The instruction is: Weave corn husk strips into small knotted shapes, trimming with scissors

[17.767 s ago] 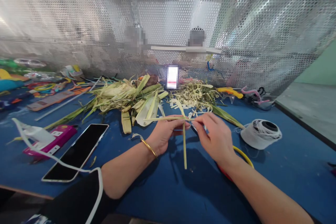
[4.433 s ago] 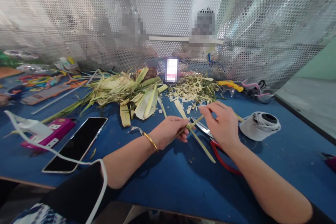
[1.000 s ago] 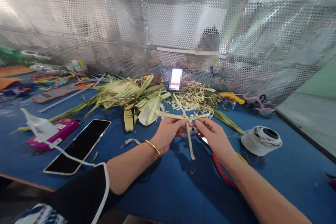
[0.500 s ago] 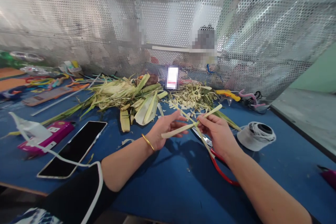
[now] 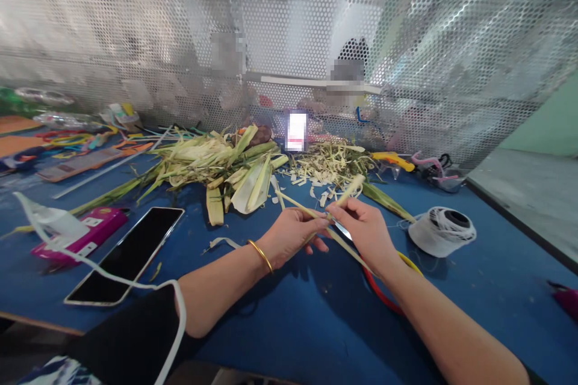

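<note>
My left hand [image 5: 291,234], with a gold bangle at the wrist, is closed in a pinch on pale green corn husk strips [image 5: 347,246]. One long strip runs diagonally from the upper left, through the pinch, down toward my right wrist. My right hand [image 5: 365,225] pinches a wider strip end [image 5: 352,187] that points up and away. The fingertips of both hands meet where the strips cross, and they hide the crossing itself. Under my right forearm lie scissors with red and yellow handles [image 5: 377,289], their blades partly covered by my hand.
Beyond my hands lie a heap of corn husks [image 5: 198,159] and smaller shreds [image 5: 336,162]. A cone of white thread [image 5: 442,231] stands at right. A phone [image 5: 130,255] and a magenta box [image 5: 85,237] with a white cable are at left. A perforated metal panel [image 5: 293,24] rises behind.
My left hand has turned and closed its fingers on the strips at the crossing. The strip end by my right hand tilts more upright, and the strip across my left palm is no longer visible there.
</note>
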`<act>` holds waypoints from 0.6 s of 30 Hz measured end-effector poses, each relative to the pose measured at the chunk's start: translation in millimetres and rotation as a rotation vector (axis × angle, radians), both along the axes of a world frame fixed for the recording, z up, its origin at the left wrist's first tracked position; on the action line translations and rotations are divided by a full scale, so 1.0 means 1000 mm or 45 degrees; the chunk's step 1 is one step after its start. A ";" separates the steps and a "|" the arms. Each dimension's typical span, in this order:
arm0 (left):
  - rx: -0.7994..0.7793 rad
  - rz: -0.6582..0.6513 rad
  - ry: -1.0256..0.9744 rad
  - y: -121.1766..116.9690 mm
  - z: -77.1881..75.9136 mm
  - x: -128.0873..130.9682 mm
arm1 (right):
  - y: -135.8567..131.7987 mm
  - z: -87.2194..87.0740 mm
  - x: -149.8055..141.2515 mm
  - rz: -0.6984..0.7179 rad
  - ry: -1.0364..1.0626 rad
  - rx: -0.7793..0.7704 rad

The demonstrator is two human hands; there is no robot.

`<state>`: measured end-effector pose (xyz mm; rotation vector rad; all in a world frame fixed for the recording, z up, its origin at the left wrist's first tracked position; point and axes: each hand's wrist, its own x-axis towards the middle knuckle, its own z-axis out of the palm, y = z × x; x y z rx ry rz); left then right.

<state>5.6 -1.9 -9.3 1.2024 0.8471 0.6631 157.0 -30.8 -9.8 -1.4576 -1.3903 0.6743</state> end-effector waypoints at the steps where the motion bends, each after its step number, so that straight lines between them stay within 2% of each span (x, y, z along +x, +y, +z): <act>1: -0.004 0.054 -0.010 0.001 0.000 0.000 | 0.000 0.001 0.001 0.027 -0.055 -0.036; 5: -0.073 0.269 -0.083 0.007 0.001 -0.001 | -0.003 0.007 0.004 0.262 -0.373 -0.236; 8: -0.118 0.294 -0.139 0.008 0.000 -0.001 | -0.006 0.008 0.002 0.318 -0.579 -0.190; 13: -0.054 0.368 -0.092 0.005 -0.005 0.001 | -0.009 0.005 -0.002 0.487 -0.604 -0.156; 15: -0.057 0.359 -0.066 0.006 -0.004 0.000 | -0.010 0.005 -0.001 0.458 -0.713 -0.103; 18: -0.047 0.289 -0.011 0.005 -0.001 -0.002 | -0.012 0.006 0.001 0.225 -0.914 0.167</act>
